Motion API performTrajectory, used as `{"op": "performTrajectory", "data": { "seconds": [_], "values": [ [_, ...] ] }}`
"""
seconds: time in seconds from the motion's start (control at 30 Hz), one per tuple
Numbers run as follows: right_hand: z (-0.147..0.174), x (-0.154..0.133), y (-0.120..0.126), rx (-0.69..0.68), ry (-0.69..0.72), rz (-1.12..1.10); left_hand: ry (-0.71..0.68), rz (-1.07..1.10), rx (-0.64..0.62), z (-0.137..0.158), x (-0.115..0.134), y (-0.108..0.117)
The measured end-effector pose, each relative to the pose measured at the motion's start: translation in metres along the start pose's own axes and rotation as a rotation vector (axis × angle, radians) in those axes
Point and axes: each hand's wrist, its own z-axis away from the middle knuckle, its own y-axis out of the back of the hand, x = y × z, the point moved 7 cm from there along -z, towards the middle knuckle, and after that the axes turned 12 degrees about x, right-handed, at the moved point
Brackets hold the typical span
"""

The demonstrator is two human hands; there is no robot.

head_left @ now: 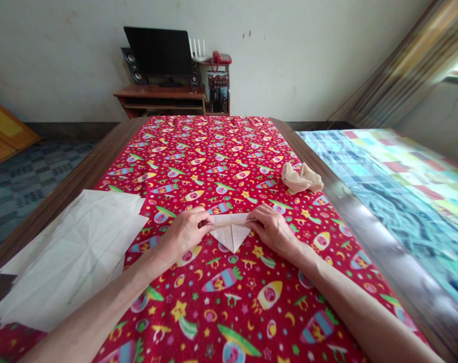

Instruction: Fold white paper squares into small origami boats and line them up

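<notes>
A white sheet of paper folded into a small triangle (233, 235) lies on the red patterned cloth, its point toward me. My left hand (189, 227) pinches its left corner between thumb and fingers. At the opposite corner, my right hand (272, 229) pinches the paper the same way. A folded strip runs along the far edge between both hands. To the left rests a stack of creased white paper sheets (81, 252). Beyond my right hand sits a crumpled-looking folded paper piece (301, 178), cream in colour.
The red cloth (213, 146) covers most of a dark wooden table (327, 176). Past its far end stands a desk (160, 92) with a monitor (158, 50), speakers and a red telephone (221, 58). A bed with a checked cover (395, 166) is on the right.
</notes>
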Motion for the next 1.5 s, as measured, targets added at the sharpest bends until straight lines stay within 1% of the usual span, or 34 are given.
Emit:
{"op": "performTrajectory", "data": {
  "seconds": [0.1, 0.33, 0.57, 0.67, 0.83, 0.93, 1.0, 1.1, 1.27, 1.37, 1.5],
  "values": [
    [0.002, -0.001, 0.000, 0.005, 0.033, 0.019, -0.047, 0.020, 0.032, 0.004, 0.002, 0.000],
    [0.002, -0.001, 0.000, -0.018, 0.041, 0.054, -0.037, -0.107, -0.055, -0.001, 0.011, -0.009],
    [-0.006, -0.008, -0.013, -0.063, 0.069, 0.106, -0.040, -0.104, -0.049, -0.010, 0.025, -0.023],
    [-0.007, -0.009, -0.016, -0.059, 0.073, 0.075, -0.015, -0.062, -0.042, -0.009, 0.022, -0.022],
    [-0.006, -0.004, -0.011, -0.019, 0.022, 0.033, -0.015, -0.007, -0.010, -0.006, 0.014, -0.015],
    [-0.005, -0.005, -0.009, 0.001, 0.048, 0.043, -0.028, -0.020, -0.004, -0.003, 0.013, -0.013],
    [-0.004, -0.006, -0.007, 0.012, 0.074, 0.059, -0.062, -0.024, -0.011, -0.001, 0.016, -0.011],
    [-0.001, -0.007, -0.006, 0.006, 0.108, 0.086, -0.154, -0.043, -0.018, 0.002, 0.023, -0.008],
    [0.002, -0.013, -0.002, -0.008, 0.192, 0.094, -0.302, -0.179, -0.074, 0.010, 0.034, -0.004],
    [0.003, -0.019, 0.000, -0.027, 0.252, 0.129, -0.361, -0.266, -0.100, 0.014, 0.040, -0.003],
    [0.006, -0.025, 0.003, -0.040, 0.334, 0.172, -0.408, -0.319, -0.104, 0.018, 0.046, -0.001]
  ]
}}
